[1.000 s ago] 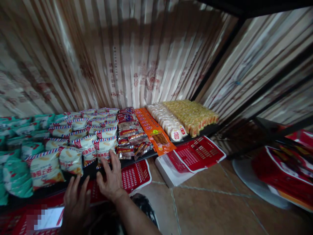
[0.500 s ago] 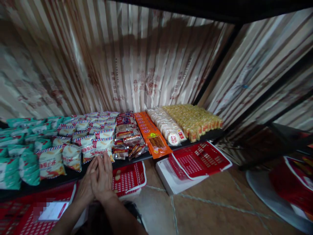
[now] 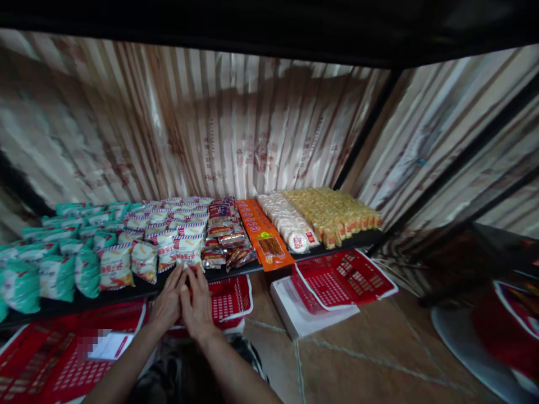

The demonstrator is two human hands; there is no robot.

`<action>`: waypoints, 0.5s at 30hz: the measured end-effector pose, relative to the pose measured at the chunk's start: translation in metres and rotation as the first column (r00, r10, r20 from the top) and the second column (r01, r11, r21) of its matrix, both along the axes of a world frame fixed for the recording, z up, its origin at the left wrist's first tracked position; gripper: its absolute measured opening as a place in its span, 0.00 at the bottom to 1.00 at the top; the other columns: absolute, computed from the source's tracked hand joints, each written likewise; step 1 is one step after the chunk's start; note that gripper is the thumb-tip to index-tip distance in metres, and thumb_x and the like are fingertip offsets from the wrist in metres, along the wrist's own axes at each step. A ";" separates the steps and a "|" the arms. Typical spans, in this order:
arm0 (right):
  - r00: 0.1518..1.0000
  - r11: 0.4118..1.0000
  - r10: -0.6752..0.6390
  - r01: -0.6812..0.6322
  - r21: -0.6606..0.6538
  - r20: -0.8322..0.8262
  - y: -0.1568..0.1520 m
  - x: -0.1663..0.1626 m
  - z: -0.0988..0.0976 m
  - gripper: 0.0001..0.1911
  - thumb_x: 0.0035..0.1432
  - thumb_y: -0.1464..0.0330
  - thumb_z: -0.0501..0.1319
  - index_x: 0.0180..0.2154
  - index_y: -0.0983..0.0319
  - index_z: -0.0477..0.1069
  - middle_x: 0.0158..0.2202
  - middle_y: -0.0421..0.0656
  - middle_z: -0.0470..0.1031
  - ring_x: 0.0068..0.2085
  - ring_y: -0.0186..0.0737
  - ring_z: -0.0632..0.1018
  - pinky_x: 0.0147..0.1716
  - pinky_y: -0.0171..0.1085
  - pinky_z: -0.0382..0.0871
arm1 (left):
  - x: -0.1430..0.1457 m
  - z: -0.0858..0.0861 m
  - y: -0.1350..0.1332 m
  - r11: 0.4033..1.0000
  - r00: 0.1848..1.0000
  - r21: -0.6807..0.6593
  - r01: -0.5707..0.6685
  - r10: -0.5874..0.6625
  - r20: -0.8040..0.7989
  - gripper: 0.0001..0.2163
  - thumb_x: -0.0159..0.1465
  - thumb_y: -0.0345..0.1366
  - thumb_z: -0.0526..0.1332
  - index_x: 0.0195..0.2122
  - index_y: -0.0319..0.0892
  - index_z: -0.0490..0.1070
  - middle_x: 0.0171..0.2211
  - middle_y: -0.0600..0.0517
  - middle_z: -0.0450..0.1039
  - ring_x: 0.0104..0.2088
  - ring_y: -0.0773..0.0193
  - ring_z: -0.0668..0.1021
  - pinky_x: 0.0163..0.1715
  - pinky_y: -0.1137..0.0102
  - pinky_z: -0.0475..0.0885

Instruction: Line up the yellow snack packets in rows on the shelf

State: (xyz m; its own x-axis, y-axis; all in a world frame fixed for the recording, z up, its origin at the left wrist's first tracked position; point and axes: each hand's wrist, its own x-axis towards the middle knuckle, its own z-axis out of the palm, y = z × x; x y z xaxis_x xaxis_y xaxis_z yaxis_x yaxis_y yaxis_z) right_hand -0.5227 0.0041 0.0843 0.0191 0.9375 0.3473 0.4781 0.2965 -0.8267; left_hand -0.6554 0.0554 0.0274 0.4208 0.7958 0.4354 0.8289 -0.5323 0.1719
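At the shelf's front edge, my left hand (image 3: 167,302) and my right hand (image 3: 197,303) are side by side, palms down with fingers stretched forward. Their fingertips reach the lower front of a white snack bag (image 3: 189,249) with a red-and-blue striped top edge, and seem to touch it. Neither hand grips anything that I can see. More white snack bags (image 3: 115,266) stand in rows to the left. Right of the hands lie dark red snack packets (image 3: 222,230) with silvery parts, stacked in a column.
Teal bags (image 3: 56,275) fill the shelf's left end. An orange packet (image 3: 265,233), white round-cake packs (image 3: 290,227) and yellow packs (image 3: 337,216) lie rightward. Below are red baskets (image 3: 345,280) and a white box (image 3: 290,308). A dark upper shelf (image 3: 210,28) hangs overhead.
My hands, overlapping before, have moved slightly apart and now rest lower against the front bag. The view has shifted, showing more of the left side and the upper shelf.
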 end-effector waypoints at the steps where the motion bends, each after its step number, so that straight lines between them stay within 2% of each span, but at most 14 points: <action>1: 1.000 1.000 0.000 0.000 0.006 -0.011 -0.002 0.003 -0.001 0.25 0.64 0.61 0.47 0.60 0.61 0.57 0.64 0.50 0.52 0.64 0.44 0.56 0.60 0.48 0.55 | 0.003 0.002 -0.001 1.000 1.000 -0.007 -0.010 0.010 -0.002 0.27 0.61 0.31 0.49 0.62 0.39 0.52 0.64 0.43 0.52 0.63 0.55 0.56 0.57 0.60 0.64; 6: 0.998 0.997 0.041 -0.044 0.056 0.048 -0.003 0.022 -0.018 0.24 0.64 0.62 0.49 0.60 0.62 0.58 0.64 0.49 0.54 0.63 0.43 0.59 0.59 0.46 0.59 | 0.019 0.013 -0.005 0.993 0.993 0.007 -0.115 0.114 0.034 0.24 0.60 0.26 0.47 0.59 0.37 0.58 0.63 0.42 0.54 0.63 0.55 0.57 0.55 0.59 0.66; 9: 0.985 0.982 0.096 -0.117 0.151 0.142 0.002 0.034 -0.026 0.23 0.64 0.64 0.49 0.59 0.63 0.59 0.63 0.50 0.55 0.62 0.42 0.60 0.58 0.45 0.61 | 0.026 0.016 -0.006 0.988 0.987 0.029 -0.151 0.149 0.064 0.23 0.59 0.25 0.49 0.57 0.38 0.61 0.61 0.42 0.57 0.62 0.54 0.59 0.54 0.58 0.67; 12: 0.961 0.953 0.138 -0.195 0.230 0.242 0.010 0.049 -0.026 0.23 0.63 0.67 0.49 0.59 0.62 0.59 0.62 0.48 0.58 0.62 0.40 0.61 0.57 0.43 0.63 | 0.036 0.018 -0.005 0.972 0.966 0.051 -0.230 0.221 0.135 0.20 0.59 0.26 0.50 0.53 0.39 0.65 0.58 0.43 0.61 0.59 0.54 0.64 0.53 0.58 0.69; 15: 0.934 0.939 0.122 -0.219 0.266 0.336 0.025 0.064 -0.016 0.23 0.64 0.69 0.48 0.60 0.60 0.57 0.62 0.48 0.59 0.61 0.40 0.61 0.57 0.45 0.63 | 0.052 0.022 -0.002 0.934 0.917 0.065 -0.350 0.329 0.225 0.17 0.58 0.26 0.52 0.47 0.38 0.70 0.54 0.42 0.63 0.55 0.53 0.67 0.51 0.58 0.70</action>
State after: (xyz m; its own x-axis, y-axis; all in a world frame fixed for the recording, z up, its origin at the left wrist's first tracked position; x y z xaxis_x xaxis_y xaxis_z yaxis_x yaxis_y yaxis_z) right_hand -0.4587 0.0288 0.0687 -0.2852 0.7709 0.5695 0.6155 0.6028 -0.5077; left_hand -0.6038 0.0533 0.0498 0.0248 0.8217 0.5693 0.9144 -0.2488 0.3193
